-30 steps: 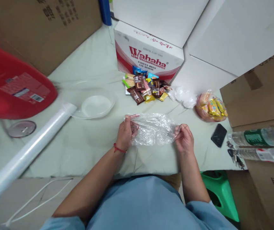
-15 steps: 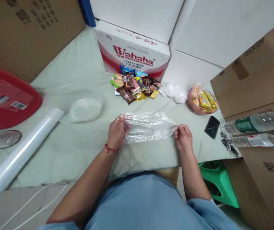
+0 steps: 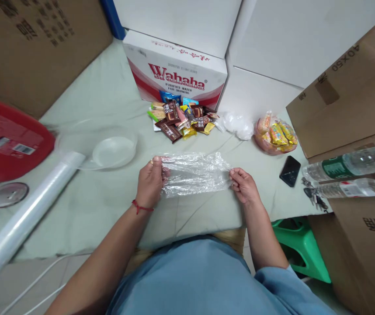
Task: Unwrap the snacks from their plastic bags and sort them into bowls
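As I look over the pale green, cloth-covered surface [image 3: 102,205], the round, pinkish, see-through bowl [image 3: 263,145] towards its right side holds small yellow-wrapped snacks [image 3: 277,133]. Over on the left I have a round, clear plastic bowl [image 3: 113,152], with the end of a long, shiny roll of clear film [image 3: 30,216] overlapping its near rim in my view. Two clear plastic bottles, one green-labelled [image 3: 335,168] and one red-and-white-labelled [image 3: 351,189], lie on their sides at the far right; I can't tell what they hold.

Both bare hands are well apart, each gripping one end of a thin, crinkled sheet of clear plastic [image 3: 197,175]. My left hand [image 3: 148,180] has its thumb laid over the left end, knuckles outward and fingers mostly hidden beneath; my right hand [image 3: 244,186] pinches the right end between thumb and forefinger, other fingers curled in. Both forearms reach forward from the near edge.

The sheet sits in front of a heap of mixed wrapped snacks [image 3: 182,118], stretched between the hands, its long axis running left to right, roughly along the near edge, narrowing towards the right-hand pinch. Whether its underside touches the cloth, I can't tell
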`<state>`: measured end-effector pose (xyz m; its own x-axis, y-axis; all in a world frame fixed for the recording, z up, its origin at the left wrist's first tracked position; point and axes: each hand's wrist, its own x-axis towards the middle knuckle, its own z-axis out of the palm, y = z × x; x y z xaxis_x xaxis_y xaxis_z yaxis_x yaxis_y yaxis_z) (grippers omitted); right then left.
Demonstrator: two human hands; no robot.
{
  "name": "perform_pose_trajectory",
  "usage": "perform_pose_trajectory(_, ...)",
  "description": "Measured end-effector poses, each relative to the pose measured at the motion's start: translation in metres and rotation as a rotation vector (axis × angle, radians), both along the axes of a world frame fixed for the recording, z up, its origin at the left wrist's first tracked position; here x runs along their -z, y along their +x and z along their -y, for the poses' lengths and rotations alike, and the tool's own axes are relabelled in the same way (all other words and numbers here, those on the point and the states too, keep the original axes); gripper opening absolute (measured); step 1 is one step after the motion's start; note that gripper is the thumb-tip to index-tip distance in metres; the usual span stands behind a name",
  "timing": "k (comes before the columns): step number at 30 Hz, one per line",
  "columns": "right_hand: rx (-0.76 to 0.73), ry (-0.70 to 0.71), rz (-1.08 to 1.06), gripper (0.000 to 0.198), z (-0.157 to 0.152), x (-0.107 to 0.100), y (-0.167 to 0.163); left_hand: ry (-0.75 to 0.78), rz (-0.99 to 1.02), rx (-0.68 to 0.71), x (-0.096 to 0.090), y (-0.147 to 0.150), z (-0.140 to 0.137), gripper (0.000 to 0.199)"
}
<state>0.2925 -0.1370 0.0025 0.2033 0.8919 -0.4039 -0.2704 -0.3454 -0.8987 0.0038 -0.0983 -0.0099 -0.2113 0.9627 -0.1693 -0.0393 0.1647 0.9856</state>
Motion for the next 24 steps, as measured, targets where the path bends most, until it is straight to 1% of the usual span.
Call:
perform_pose_trajectory(1, -0.013, -0.011, 0.015, 0.049, 0.0, -0.001, -0.001, 0.005, -0.058, -0.017, 0.003, -0.002, -0.001, 0.052)
perform_pose_trajectory(3, -0.044, -0.026, 0.04, 0.052, 0.0, -0.004, -0.002, 0.077, -0.273, -0.102, 0.008, -0.006, -0.002, 0.046)
perform_pose_trajectory(5, -0.063, -0.021, 0.058, 0.054, 0.0, -0.008, -0.003, 0.237, -0.564, -0.234, 0.008, -0.008, 0.002, 0.054)
perform_pose_trajectory(6, -0.069, -0.015, 0.063, 0.055, 0.0, -0.01, -0.003, 0.338, -0.695, -0.274, 0.006, -0.008, 0.005, 0.055)
perform_pose_trajectory(7, -0.074, -0.008, 0.066, 0.054, 0.0, -0.013, -0.004, 0.447, -0.799, -0.263, 0.003, -0.007, 0.009, 0.051)
perform_pose_trajectory(8, -0.079, -0.003, 0.068, 0.054, 0.0, -0.015, -0.005, 0.556, -0.869, -0.193, 0.0, -0.005, 0.013, 0.044)
perform_pose_trajectory(9, -0.083, 0.002, 0.067, 0.054, -0.001, -0.018, -0.006, 0.656, -0.907, -0.076, -0.004, -0.001, 0.017, 0.036)
perform_pose_trajectory(11, -0.091, 0.01, 0.067, 0.054, -0.002, -0.023, -0.009, 0.812, -0.911, 0.236, -0.008, 0.01, 0.021, 0.028)
perform_pose_trajectory(12, -0.093, 0.013, 0.068, 0.055, -0.002, -0.026, -0.01, 0.852, -0.895, 0.38, -0.009, 0.016, 0.021, 0.029)
perform_pose_trajectory(13, -0.092, 0.017, 0.068, 0.055, -0.003, -0.028, -0.011, 0.859, -0.885, 0.489, -0.009, 0.023, 0.02, 0.034)
perform_pose_trajectory(15, -0.086, 0.027, 0.06, 0.056, -0.003, -0.031, -0.013, 0.801, -0.904, 0.612, -0.005, 0.035, 0.016, 0.046)
perform_pose_trajectory(17, -0.076, 0.038, 0.039, 0.055, -0.004, -0.034, -0.013, 0.695, -0.947, 0.657, 0.0, 0.044, 0.01, 0.05)
perform_pose_trajectory(19, -0.068, 0.051, 0.014, 0.053, -0.004, -0.035, -0.011, 0.614, -0.936, 0.687, 0.004, 0.049, 0.007, 0.045)
perform_pose_trajectory(21, -0.059, 0.064, -0.007, 0.051, -0.004, -0.035, -0.01, 0.57, -0.852, 0.725, 0.005, 0.051, 0.007, 0.042)
perform_pose_trajectory(24, -0.048, 0.075, -0.037, 0.049, -0.005, -0.036, -0.008, 0.541, -0.727, 0.767, 0.005, 0.052, 0.01, 0.045)
